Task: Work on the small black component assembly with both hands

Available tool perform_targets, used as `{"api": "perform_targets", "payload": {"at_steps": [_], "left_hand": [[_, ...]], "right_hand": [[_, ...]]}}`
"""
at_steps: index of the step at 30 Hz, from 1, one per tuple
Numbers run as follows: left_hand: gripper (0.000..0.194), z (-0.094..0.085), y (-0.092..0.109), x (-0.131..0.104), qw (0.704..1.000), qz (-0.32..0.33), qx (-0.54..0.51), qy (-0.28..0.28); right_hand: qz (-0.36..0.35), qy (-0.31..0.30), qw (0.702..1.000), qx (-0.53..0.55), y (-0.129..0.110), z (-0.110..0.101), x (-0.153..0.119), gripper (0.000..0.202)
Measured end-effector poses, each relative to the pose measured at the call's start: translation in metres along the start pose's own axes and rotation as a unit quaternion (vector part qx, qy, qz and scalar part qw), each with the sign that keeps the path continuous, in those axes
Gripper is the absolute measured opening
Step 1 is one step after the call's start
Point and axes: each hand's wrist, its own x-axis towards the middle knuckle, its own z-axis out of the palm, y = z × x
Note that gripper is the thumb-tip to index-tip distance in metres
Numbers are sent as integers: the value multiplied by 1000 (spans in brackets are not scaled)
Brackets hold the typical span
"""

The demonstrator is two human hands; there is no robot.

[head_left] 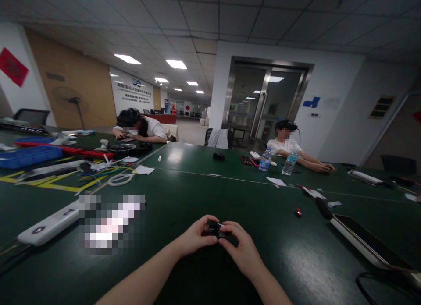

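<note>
Both my hands meet above the dark green table (184,195), around a small black object (213,229) whose kind I cannot make out. My left hand (196,238) grips it from the left between thumb and fingers. From the right, my right hand (239,243) pinches the same object, and a small pale bit (221,225) shows by its fingertips. The fingers cover much of the object. Farther right on the tabletop lies a small red item (297,212).
At left are a white power strip (49,224), a blurred-out bright patch (115,221), coiled cables (120,179) and a blue tray (31,156). Two water bottles (290,162) stand right of centre. A flat dark-topped device (368,241) lies at right. Two other people sit across the table.
</note>
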Motion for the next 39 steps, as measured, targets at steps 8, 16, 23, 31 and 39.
{"api": "perform_targets", "payload": {"at_steps": [8, 16, 23, 31, 39], "left_hand": [[41, 4, 8, -2, 1000, -23, 1, -6], [42, 4, 4, 0, 1000, -21, -1, 20], [44, 2, 6, -1, 998, -51, 2, 33], [47, 1, 6, -3, 998, -50, 0, 38], [47, 3, 14, -5, 998, -61, -4, 32]], "right_hand": [[21, -10, 1000, -8, -6, -3, -1, 19], [12, 44, 998, 44, -8, -7, 0, 16], [35, 110, 990, 79, 4, -16, 5, 21], [47, 194, 971, 133, 20, -24, 9, 29], [58, 253, 950, 172, 26, -34, 10, 33]]}}
